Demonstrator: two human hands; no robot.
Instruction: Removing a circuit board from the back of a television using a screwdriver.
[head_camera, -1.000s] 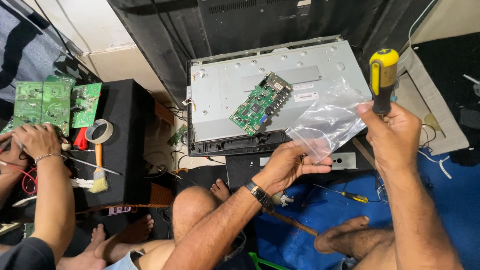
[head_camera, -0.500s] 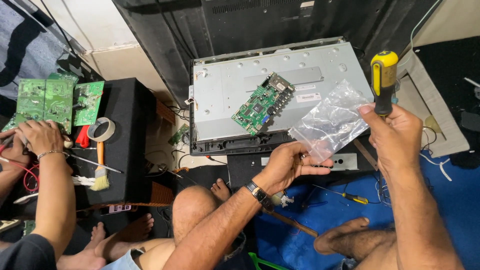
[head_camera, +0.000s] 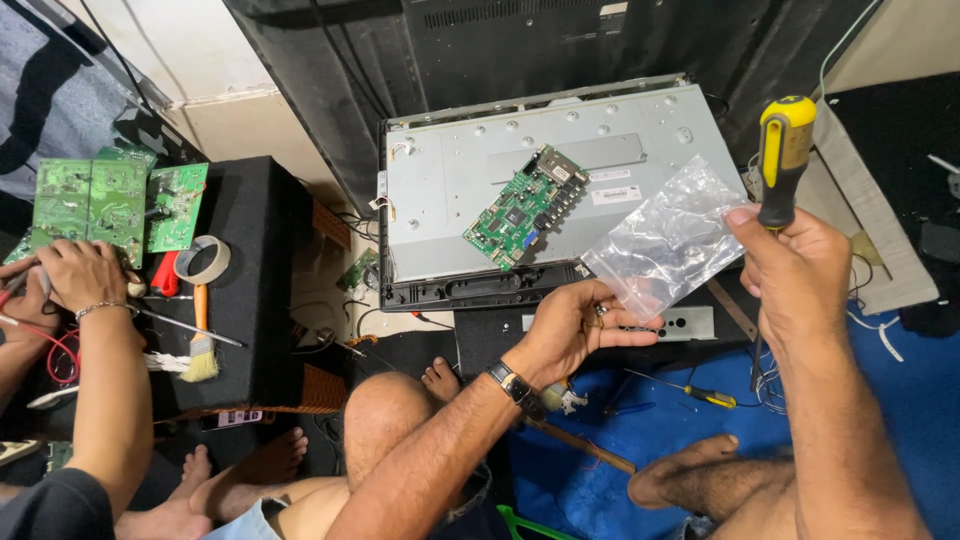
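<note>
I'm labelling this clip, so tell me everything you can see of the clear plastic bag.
The clear plastic bag is small, transparent and crinkled, glinting with reflections. It looks empty, though that is hard to tell. It is held up, tilted, over the corner of the metal back panel. The left hand pinches its lower edge; the right hand, gripping a yellow-handled screwdriver, touches its upper corner.

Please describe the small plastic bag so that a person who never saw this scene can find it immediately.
Start at the large grey metal panel lying on the floor, with a green circuit board on it. At its lower right corner, the left hand and right hand hold the plastic bag between them. It alone is clear and crinkled.
</note>
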